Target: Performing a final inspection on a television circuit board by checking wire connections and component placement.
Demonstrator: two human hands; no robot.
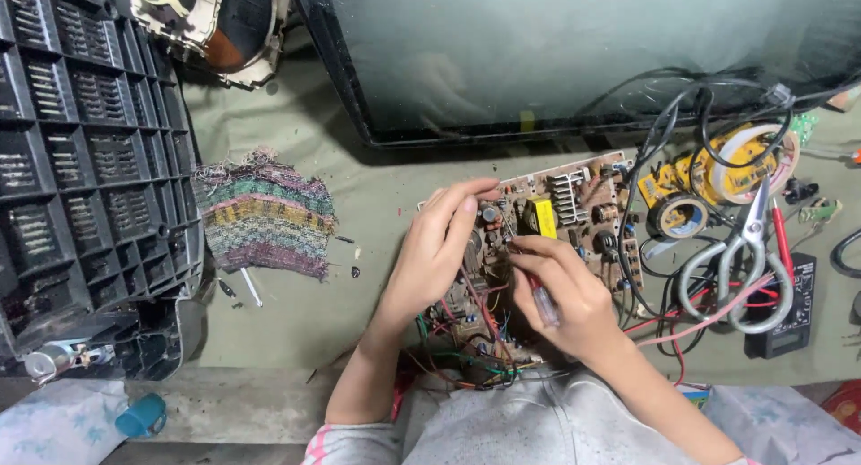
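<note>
I see the circuit board (574, 209) lying flat on the green mat (359, 187), centre-right, its near end running under both hands & a tangle of coloured wires (466, 348). My left hand (439, 245) rests on the board's left edge, fingers curled loosely, tips touching parts near the top; it grips nothing I can make out. My right hand (565, 295) is closed in a pinch round a small screwdriver (541, 302) w/ clear handle, tip end hidden by the fingers at the board's middle.

Room: left of the board is open mat up to the knitted cloth (265, 218), w/ a few small bits scattered. Beyond the cloth sits the dark vented back cover (90, 169), along the left edge. The top edge is blocked by the big glass screen (583, 52), just beside the board's far end. Right side is crowded: black cables, tape rolls (717, 173), scissors (740, 259) lying over a black meter (789, 312). Tight there.
</note>
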